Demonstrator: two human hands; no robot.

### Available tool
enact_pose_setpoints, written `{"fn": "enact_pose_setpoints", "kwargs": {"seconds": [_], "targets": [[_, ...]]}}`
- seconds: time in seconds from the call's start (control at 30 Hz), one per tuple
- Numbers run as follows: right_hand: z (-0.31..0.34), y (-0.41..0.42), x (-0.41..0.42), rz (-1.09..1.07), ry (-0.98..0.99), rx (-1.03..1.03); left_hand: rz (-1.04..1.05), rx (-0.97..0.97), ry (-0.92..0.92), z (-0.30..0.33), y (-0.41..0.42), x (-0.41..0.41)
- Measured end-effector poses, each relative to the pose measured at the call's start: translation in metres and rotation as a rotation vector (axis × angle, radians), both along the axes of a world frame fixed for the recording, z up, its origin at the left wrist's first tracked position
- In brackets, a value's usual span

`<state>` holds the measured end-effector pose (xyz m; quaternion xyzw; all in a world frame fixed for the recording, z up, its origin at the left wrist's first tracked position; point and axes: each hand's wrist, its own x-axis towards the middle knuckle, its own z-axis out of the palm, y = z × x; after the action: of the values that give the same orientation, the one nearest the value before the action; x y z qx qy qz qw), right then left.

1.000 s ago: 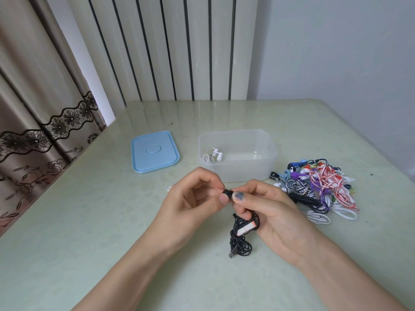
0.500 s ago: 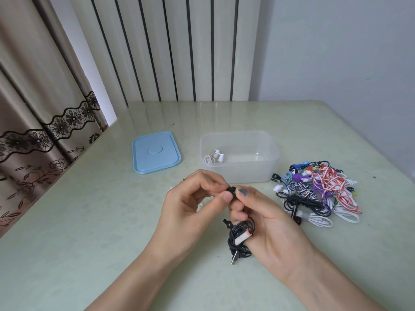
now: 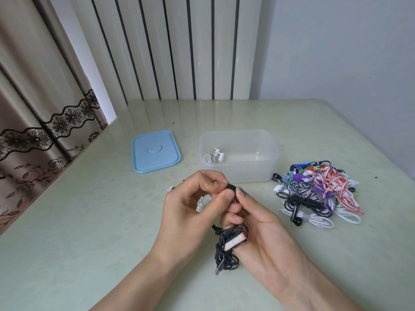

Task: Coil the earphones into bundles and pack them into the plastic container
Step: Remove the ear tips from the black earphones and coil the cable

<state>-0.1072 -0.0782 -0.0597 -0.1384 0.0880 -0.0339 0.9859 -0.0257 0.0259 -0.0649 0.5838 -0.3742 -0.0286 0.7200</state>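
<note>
Head view: both hands meet above the pale green, glossy, faintly marbled tabletop (image 3: 89,232). The left hand (image 3: 190,212) pinches a small black earbud (image 3: 231,187) between thumb and forefinger. The right hand (image 3: 267,232) touches the same bud with its thumb tip, and a black coil (image 3: 226,248) of thin cable is looped round its lower fingers, hanging down with a white-and-red inline piece and a metal plug at the bottom.

Behind the hands stands the container (image 3: 240,173), a translucent, frosted plastic box with rounded corners, open at the top. Inside, at its left end, lies one white bundle (image 3: 214,155). Its lid (image 3: 156,150), light blue, flat, with a round boss in the middle, lies apart to the left.

Right of the container, just beside its near corner, sits a pile (image 3: 316,194) of tangled earphones: red-and-white striped, purple, blue, black, black-and-white striped and plain white cords. A few small white pieces (image 3: 199,206) lie on the tabletop, partly hidden behind the left hand.

A brown curtain (image 3: 33,108) with black lace trim hangs at left; white panelling (image 3: 179,48) with dark vertical grooves stands behind.
</note>
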Motion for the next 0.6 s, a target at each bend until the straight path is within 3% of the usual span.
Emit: {"fn": "enact_pose_setpoints", "kwargs": {"seconds": [0.13,0.6], "targets": [[0.0010,0.0007,-0.0004,-0.007,-0.025,0.042,-0.006,-0.018,0.061,-0.0011,-0.0033,-0.0023],[0.0009,-0.0003,0.0010,-0.038,-0.012,0.028,0.026,0.000,0.020,0.0016,-0.0057,-0.0046]]}}
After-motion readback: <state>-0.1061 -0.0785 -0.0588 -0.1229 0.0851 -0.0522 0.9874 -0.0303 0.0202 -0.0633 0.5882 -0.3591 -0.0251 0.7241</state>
